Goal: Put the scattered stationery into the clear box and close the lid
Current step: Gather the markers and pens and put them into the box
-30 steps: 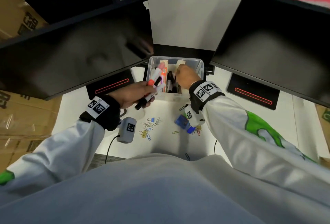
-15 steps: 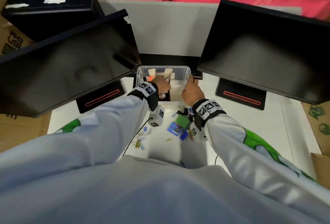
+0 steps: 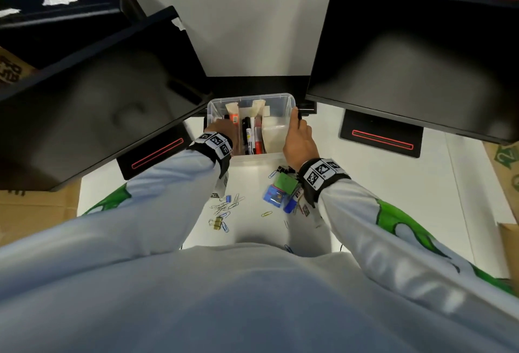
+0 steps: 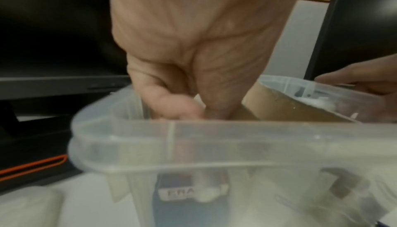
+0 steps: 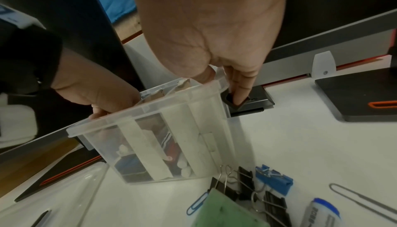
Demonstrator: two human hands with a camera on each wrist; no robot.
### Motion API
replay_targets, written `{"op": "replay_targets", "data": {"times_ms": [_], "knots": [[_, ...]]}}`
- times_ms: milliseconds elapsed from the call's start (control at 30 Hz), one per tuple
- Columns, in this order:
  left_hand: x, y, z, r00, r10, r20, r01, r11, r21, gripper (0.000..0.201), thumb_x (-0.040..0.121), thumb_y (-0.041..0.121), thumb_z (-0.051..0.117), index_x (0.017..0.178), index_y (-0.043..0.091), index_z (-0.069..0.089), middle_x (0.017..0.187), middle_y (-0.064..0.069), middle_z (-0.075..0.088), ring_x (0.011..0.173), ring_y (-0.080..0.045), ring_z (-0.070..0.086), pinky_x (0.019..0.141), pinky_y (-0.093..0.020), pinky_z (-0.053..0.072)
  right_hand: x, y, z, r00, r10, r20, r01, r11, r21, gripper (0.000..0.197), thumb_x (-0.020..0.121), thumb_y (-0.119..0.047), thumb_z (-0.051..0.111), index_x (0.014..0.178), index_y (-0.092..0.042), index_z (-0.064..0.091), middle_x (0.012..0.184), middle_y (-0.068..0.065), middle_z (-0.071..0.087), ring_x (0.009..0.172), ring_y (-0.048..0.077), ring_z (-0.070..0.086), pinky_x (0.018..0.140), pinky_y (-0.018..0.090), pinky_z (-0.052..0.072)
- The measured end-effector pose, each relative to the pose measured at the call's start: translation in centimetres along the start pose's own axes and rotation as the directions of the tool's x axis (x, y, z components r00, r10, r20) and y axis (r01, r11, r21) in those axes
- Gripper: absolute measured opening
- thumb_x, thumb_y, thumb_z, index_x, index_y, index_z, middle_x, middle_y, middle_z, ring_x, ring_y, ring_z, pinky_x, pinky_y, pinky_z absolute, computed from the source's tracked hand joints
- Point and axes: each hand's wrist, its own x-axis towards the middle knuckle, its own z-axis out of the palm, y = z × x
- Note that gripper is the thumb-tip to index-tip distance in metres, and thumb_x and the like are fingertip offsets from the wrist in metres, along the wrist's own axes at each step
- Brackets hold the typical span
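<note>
Clear box: a clear plastic box [image 3: 280,99] with cardboard dividers sits at the centre of the head view on the white bench [image 3: 365,184], between two black monitors [image 3: 98,94].
Contents: black and orange markers [image 3: 247,134] stand in the middle compartment; an orange marker [image 3: 233,117] stands farther back on the left.
Left hand: the left hand [image 3: 222,127] reaches down into the box's left compartment. In the left wrist view its fingers [image 4: 171,101] curl below the rim; whether they hold anything I cannot tell.
Right hand: the right hand [image 3: 299,139] grips the box's right rim, thumb inside the wall. In the right wrist view a finger [image 5: 239,88] runs down outside and touches a black part on the bench behind the box.
Still on the bench: in the lower middle of the head view lie a green pad [image 3: 285,184], a blue packet [image 3: 273,198], black binder clips [image 5: 275,203], a blue binder clip [image 5: 273,180], a gold binder clip [image 3: 216,223] and loose coloured paper clips [image 3: 227,205].
Lid: a clear plastic lid [image 5: 53,196] lies in the lower left of the right wrist view, beside the box.
</note>
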Motion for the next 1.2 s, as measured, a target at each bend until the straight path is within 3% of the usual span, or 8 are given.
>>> {"op": "replay_targets", "data": {"times_ms": [233,367,467,533,633,767,967,1200], "knots": [[-1.0,-0.4,-2.1,0.983,-0.129,-0.131,0.093,0.963,-0.252,0.03,0.089,0.03,0.056,0.102,0.003,0.059,0.096,-0.011,0.066,0.089,-0.031,0.067,0.082,-0.039,0.057,0.1,0.4,0.4,0.999,-0.03,-0.021,0.03,1.0,-0.002,0.082,0.095,-0.01,0.054,0.156,-0.01,-0.001,0.143,0.02,0.037,0.129,0.033,0.039,0.107,0.045,0.04],[-2.5,1.1,-1.8,0.983,0.024,-0.179,-0.065,0.971,-0.229,0.031,0.092,0.035,0.05,0.089,0.007,0.061,0.094,-0.012,0.07,0.082,-0.028,0.067,0.081,-0.037,0.056,0.2,0.4,0.7,0.998,-0.041,-0.046,0.041,0.999,0.008,0.081,0.095,-0.01,0.054,0.156,-0.01,0.0,0.144,0.02,0.037,0.13,0.034,0.038,0.108,0.044,0.038],[-2.9,3.1,-1.1,0.984,0.03,-0.174,-0.071,0.97,-0.234,0.037,0.098,0.033,0.044,0.109,0.001,0.059,0.11,-0.018,0.068,0.096,-0.033,0.067,0.082,-0.038,0.055,0.0,0.6,0.1,1.0,-0.015,0.022,0.012,0.995,0.1,0.078,0.096,-0.012,0.052,0.156,-0.015,0.003,0.145,0.018,0.036,0.132,0.033,0.037,0.111,0.046,0.036],[-3.4,3.9,-0.9,0.971,0.019,-0.238,-0.083,0.962,-0.26,0.044,0.099,0.034,0.041,0.128,0.001,0.048,0.116,-0.02,0.065,0.101,-0.036,0.065,0.082,-0.04,0.054,-0.4,1.2,-0.7,0.999,-0.033,-0.007,0.034,0.979,0.203,0.064,0.098,-0.012,0.046,0.155,-0.018,0.015,0.142,0.016,0.039,0.13,0.031,0.041,0.109,0.044,0.039],[-5.3,4.3,0.2,0.909,0.141,-0.392,-0.247,0.94,-0.234,0.028,0.097,0.024,0.045,0.117,0.005,0.051,0.09,-0.011,0.065,0.076,-0.027,0.06,0.062,-0.031,0.043,-2.7,2.6,-2.2,0.947,-0.179,-0.265,0.237,0.95,0.205,0.034,0.098,-0.015,0.044,0.132,-0.018,0.049,0.122,0.005,0.054,0.11,0.02,0.053,0.095,0.035,0.049],[-8.0,4.0,5.1,0.918,0.379,-0.116,-0.391,0.914,-0.106,0.026,0.097,0.03,0.05,0.099,0.005,0.058,0.085,-0.009,0.063,0.077,-0.025,0.063,0.061,-0.028,0.045,-6.8,5.0,-1.9,0.929,-0.358,-0.089,0.366,0.925,0.105,0.01,0.098,-0.02,0.044,0.101,-0.019,0.054,0.09,-0.001,0.066,0.074,0.021,0.062,0.068,0.031,0.052],[-7.5,4.4,11.3,0.963,0.24,0.126,-0.232,0.97,-0.076,0.066,0.084,0.049,0.066,0.124,0.003,0.042,0.118,-0.016,0.058,0.105,-0.035,0.062,0.08,-0.039,0.047,-7.3,6.9,3.4,0.91,-0.242,0.336,0.297,0.947,-0.123,0.053,0.091,-0.017,0.053,0.142,-0.025,0.04,0.136,0.011,0.043,0.106,0.036,0.058,0.084,0.045,0.054],[-6.2,4.9,13.3,0.971,0.177,0.16,-0.158,0.98,-0.121,0.07,0.081,0.049,0.068,0.127,0.006,0.039,0.119,-0.013,0.06,0.106,-0.031,0.062,0.08,-0.037,0.047,-6.5,6.7,5.9,0.923,-0.209,0.322,0.306,0.908,-0.285,0.051,0.085,-0.011,0.06,0.132,-0.018,0.043,0.129,0.015,0.044,0.108,0.038,0.055,0.074,0.042,0.05]]}}
